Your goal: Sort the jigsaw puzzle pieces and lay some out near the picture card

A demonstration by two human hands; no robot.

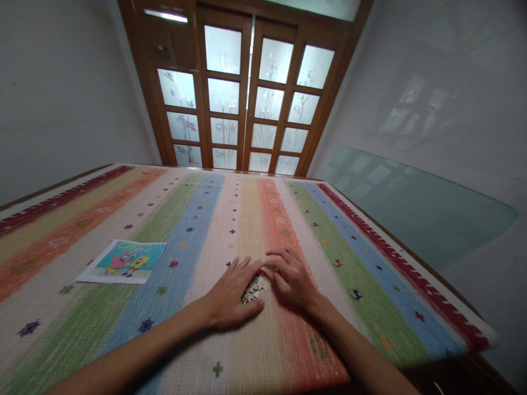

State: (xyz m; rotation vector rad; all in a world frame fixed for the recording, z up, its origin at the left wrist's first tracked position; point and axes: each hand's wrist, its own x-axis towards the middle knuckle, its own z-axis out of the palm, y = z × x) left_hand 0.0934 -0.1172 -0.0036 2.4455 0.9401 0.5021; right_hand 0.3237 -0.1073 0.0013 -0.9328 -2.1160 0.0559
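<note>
The left hand (pixel 230 293) and right hand (pixel 292 277) lie flat on the striped table (pixel 370 263), fingers spread apart, cupping a small pile of puzzle pieces (pixel 254 289) between them so none slide away. A cartoon picture (pixel 123 261) lies well off to the left.

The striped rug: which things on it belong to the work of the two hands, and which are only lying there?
In use:
- puzzle pieces, a small pile between the hands
- left hand, flat, touching the pile
- right hand, fingers spread at the pile

Lying about:
- cartoon picture, flat on the striped rug, apart to the left, untouched
</note>
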